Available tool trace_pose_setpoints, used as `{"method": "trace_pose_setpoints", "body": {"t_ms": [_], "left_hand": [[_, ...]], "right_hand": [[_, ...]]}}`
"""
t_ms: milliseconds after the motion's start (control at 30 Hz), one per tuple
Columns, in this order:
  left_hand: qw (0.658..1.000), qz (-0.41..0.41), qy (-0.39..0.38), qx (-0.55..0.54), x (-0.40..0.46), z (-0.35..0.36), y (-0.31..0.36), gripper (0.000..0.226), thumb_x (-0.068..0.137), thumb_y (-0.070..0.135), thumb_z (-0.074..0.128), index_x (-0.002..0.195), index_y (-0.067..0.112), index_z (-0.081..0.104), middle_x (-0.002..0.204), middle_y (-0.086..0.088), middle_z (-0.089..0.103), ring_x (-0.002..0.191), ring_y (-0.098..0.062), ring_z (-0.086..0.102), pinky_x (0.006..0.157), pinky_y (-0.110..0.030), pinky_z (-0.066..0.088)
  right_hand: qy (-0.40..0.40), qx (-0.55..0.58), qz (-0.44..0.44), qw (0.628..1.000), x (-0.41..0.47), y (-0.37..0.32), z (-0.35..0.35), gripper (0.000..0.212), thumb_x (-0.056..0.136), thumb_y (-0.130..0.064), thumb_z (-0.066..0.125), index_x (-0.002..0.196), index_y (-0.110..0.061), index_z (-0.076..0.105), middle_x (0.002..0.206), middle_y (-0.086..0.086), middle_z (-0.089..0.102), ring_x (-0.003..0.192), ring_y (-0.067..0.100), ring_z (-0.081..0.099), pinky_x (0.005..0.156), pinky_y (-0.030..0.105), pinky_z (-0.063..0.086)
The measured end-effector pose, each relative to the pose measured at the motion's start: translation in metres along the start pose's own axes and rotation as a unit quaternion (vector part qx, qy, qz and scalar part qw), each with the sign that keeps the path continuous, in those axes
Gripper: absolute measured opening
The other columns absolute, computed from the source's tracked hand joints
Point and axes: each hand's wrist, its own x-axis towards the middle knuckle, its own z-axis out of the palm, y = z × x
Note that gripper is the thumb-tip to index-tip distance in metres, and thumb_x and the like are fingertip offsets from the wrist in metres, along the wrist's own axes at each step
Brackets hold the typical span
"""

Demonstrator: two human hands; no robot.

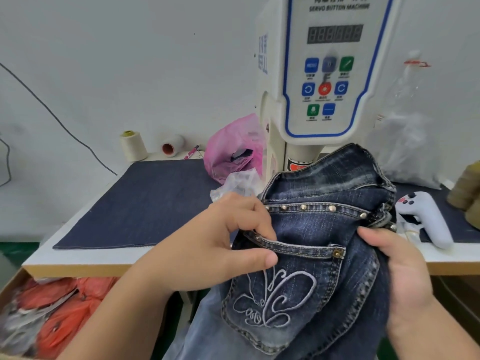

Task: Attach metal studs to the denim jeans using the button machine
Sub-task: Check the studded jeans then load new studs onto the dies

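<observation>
Dark denim jeans [311, 224] with an embroidered back pocket [275, 302] lie bunched in front of the white servo button machine [327, 74]. A row of metal studs [304, 207] runs along the seam above the pocket, and more studs line the pocket's top edge. My left hand [223, 242] pinches the left end of the pocket opening between thumb and curled fingers. My right hand [397, 266] grips the jeans' right edge near the belt loop. The machine's press point is hidden behind the raised denim.
A dark denim mat [145, 203] covers the white table on the left. A pink plastic bag [233, 149], clear bags, two thread cones [133, 146] and a pink pen sit at the back. A white handheld controller [426, 219] lies right. An open drawer [52, 315] holds orange bags.
</observation>
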Motion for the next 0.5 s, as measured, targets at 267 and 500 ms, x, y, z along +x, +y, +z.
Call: {"method": "trace_pose_setpoints", "body": {"t_ms": [267, 500], "left_hand": [[0.997, -0.057, 0.049, 0.019, -0.002, -0.009, -0.012, 0.019, 0.079, 0.029, 0.074, 0.095, 0.04, 0.071, 0.104, 0.015, 0.063, 0.113, -0.012, 0.052, 0.1, -0.03, 0.036], [0.999, -0.046, 0.012, 0.008, 0.001, -0.009, -0.015, 0.005, 0.084, 0.026, 0.07, 0.086, 0.03, 0.066, 0.103, 0.008, 0.059, 0.109, -0.017, 0.05, 0.099, -0.025, 0.034]], "right_hand": [[0.011, -0.008, -0.022, 1.0, -0.004, -0.002, -0.007, 0.058, 0.016, -0.027, 0.088, 0.07, -0.004, 0.079, 0.075, 0.017, 0.075, 0.064, 0.032, 0.073, 0.051, 0.04, 0.058], [0.038, -0.016, -0.018, 0.999, 0.002, -0.001, -0.014, 0.061, 0.015, -0.028, 0.09, 0.07, -0.005, 0.079, 0.077, 0.016, 0.075, 0.065, 0.032, 0.074, 0.052, 0.04, 0.059]]}}
